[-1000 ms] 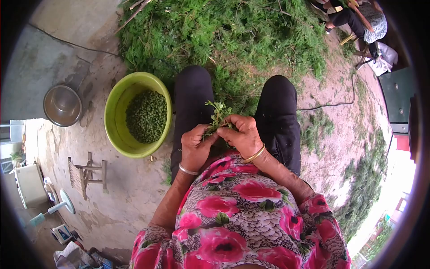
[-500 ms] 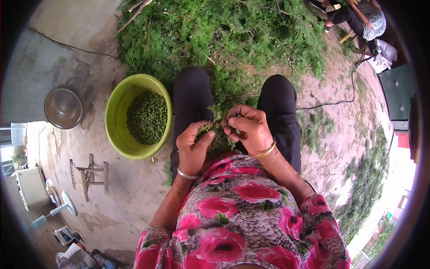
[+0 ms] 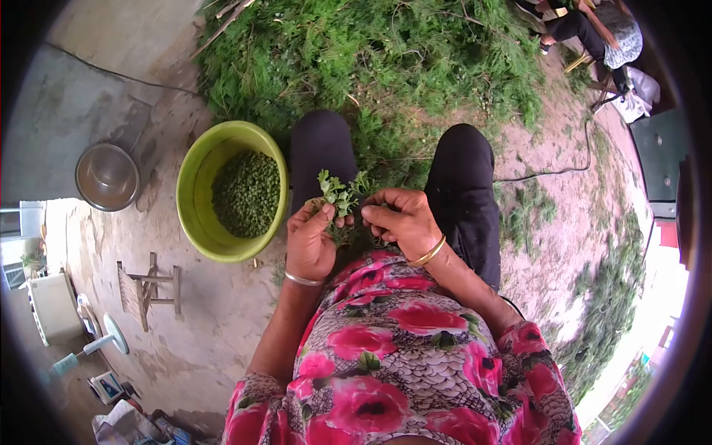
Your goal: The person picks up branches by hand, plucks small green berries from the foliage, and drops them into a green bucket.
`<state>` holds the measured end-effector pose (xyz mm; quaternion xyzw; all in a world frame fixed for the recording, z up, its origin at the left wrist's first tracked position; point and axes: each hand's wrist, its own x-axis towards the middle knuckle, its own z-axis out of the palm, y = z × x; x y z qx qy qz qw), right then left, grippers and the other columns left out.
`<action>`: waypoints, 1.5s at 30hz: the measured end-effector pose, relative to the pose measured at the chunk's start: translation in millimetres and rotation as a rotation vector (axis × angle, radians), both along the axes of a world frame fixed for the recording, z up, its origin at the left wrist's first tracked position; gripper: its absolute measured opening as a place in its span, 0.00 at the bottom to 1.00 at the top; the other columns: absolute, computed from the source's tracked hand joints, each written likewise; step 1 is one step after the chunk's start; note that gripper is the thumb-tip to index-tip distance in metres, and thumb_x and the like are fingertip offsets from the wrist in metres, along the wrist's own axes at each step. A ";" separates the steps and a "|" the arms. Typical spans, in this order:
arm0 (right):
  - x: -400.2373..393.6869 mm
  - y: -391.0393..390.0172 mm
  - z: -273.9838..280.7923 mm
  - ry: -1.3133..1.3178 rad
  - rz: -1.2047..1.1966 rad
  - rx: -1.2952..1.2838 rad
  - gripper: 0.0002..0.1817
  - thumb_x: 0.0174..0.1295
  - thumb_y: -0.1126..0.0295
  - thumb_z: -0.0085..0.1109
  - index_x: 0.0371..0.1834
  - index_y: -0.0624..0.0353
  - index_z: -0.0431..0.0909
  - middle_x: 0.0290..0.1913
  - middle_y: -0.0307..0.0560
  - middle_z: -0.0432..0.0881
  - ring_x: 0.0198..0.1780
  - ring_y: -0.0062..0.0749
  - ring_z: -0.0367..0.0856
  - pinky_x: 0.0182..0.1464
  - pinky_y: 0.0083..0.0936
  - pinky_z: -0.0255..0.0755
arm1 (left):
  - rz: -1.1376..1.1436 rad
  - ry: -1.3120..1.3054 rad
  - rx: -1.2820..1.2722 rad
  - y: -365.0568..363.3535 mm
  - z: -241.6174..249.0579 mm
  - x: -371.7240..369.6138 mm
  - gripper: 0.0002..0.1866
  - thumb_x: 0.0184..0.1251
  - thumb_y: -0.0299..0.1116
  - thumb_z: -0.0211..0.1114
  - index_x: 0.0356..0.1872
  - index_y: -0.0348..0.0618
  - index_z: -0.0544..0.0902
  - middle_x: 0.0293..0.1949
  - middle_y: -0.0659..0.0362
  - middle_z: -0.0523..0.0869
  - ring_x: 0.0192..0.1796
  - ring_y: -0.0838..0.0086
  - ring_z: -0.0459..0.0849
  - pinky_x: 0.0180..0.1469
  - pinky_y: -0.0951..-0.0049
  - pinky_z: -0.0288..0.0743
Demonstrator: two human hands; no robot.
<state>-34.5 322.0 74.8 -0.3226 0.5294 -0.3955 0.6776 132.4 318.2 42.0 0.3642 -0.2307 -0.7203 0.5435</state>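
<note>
Between my thighs, my left hand (image 3: 311,245) pinches a leafy green sprig (image 3: 337,194) with pale green knobby bits, thumb and fingers closed on its lower end. Close to its right side is my right hand (image 3: 404,222), fingers curled and thumb pressed against the forefinger; whatever sits inside them is hidden. To the left of my knee stands a yellow-green tub (image 3: 194,230), partly filled with small round green cones or berries (image 3: 248,194). Beyond my knees spreads a large heap of feathery green branches (image 3: 386,59).
A metal basin (image 3: 107,178) lies left of the tub, with a small wooden stool (image 3: 150,291) below it. A cable (image 3: 549,172) crosses the ground at right, near scattered greenery (image 3: 530,211). Another person (image 3: 593,37) sits at the upper right.
The sprig in my left hand now stands up more visibly above the fingers. My right hand has shifted slightly left and down, its fingers more tightly curled.
</note>
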 end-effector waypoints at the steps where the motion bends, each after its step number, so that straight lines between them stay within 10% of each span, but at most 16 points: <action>1: 0.5 0.1 2.1 -0.001 0.002 -0.031 0.08 0.56 0.74 0.60 0.37 0.67 0.79 0.22 0.37 0.78 0.20 0.12 0.71 0.20 0.09 0.62 | 0.002 0.000 0.000 -0.3 0.2 0.0 0.04 0.61 0.25 0.61 0.32 0.34 0.78 0.30 0.58 0.81 0.32 0.74 0.78 0.41 0.72 0.74; 17: -4.0 -6.6 -6.4 0.449 0.137 -0.512 0.16 0.39 0.70 0.74 0.28 0.68 0.80 0.24 0.48 0.82 0.27 0.23 0.79 0.34 0.23 0.73 | -0.117 -0.291 -0.029 2.9 8.6 -8.3 0.04 0.59 0.23 0.58 0.28 0.33 0.79 0.24 0.62 0.80 0.24 0.81 0.75 0.30 0.81 0.68; 23: -5.9 -3.9 -10.3 0.338 0.154 -0.478 0.09 0.46 0.74 0.66 0.27 0.69 0.79 0.20 0.44 0.80 0.19 0.21 0.75 0.23 0.22 0.70 | -0.198 -0.290 -0.034 4.8 11.8 -6.6 0.04 0.59 0.23 0.58 0.27 0.33 0.79 0.23 0.62 0.80 0.24 0.81 0.75 0.29 0.81 0.68; 28: -19.7 0.2 -5.4 -0.307 0.056 0.102 0.05 0.50 0.79 0.60 0.29 0.67 0.76 0.20 0.43 0.76 0.19 0.17 0.70 0.15 0.12 0.54 | -0.159 -0.228 0.013 4.4 5.6 -4.4 0.04 0.59 0.23 0.58 0.27 0.33 0.78 0.24 0.61 0.80 0.24 0.80 0.74 0.30 0.79 0.70; 45: -27.7 -3.9 -16.9 -0.632 -0.144 0.093 0.10 0.59 0.68 0.61 0.31 0.65 0.75 0.24 0.47 0.77 0.19 0.22 0.69 0.14 0.12 0.54 | -0.091 -0.015 0.066 0.4 1.2 -1.1 0.02 0.60 0.22 0.59 0.31 0.33 0.78 0.25 0.60 0.79 0.25 0.78 0.73 0.33 0.73 0.74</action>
